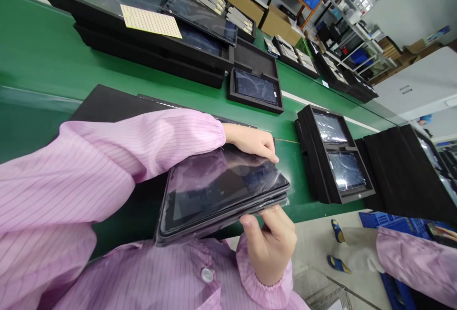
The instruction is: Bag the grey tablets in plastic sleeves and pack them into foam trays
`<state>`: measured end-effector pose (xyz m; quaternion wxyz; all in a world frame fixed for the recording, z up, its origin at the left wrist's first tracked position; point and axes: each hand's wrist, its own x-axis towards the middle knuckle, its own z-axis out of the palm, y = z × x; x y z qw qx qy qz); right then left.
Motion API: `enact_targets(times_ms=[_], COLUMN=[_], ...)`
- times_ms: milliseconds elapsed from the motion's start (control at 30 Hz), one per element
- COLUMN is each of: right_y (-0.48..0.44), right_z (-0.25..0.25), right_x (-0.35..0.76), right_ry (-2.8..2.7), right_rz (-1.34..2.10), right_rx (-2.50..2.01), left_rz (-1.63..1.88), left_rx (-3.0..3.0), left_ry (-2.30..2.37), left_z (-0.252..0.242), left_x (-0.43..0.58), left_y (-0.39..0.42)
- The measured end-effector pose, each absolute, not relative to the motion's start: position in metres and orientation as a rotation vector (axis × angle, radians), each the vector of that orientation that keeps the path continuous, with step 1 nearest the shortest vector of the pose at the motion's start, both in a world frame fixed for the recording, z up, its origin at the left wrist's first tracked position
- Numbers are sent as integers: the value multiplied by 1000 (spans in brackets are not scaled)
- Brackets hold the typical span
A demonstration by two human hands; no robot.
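Observation:
In front of my chest is a stack of dark tablets [228,181], tilted and wrapped in clear film that sticks out at its right end. My left hand [252,141] reaches across and is curled closed at the far edge of the stack, its fingertips partly hidden. At the near right corner, my right hand [271,243] grips the stack from below, thumb against its side. Behind my left sleeve lies a black foam board [107,103], partly covered by the arm.
Foam trays with screens [160,38] stand at the back left, with a yellow sticker sheet [152,20] on them. A smaller tray [255,88] and stacked trays [335,153] stand on the green bench [289,129]. At lower right is another person's sleeve [414,257].

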<state>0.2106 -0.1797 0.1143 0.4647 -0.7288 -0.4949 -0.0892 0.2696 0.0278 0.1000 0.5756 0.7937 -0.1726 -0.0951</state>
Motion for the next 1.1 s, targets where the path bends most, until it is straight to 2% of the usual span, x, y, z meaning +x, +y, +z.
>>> enact_targets(times_ms=[433, 800, 1100], right_y=[-162, -121, -81], right_z=[113, 124, 125], right_x=[208, 209, 209], right_ry=[-1167, -1299, -1210], right_rz=[-227, 230, 354], right_rx=[-1669, -1258, -1058], left_rz=[-138, 663, 945], left_rx=[1798, 1836, 1638], left_ry=[-357, 5, 259], left_z=[109, 141, 139], left_x=[263, 188, 179], left_y=[38, 64, 90])
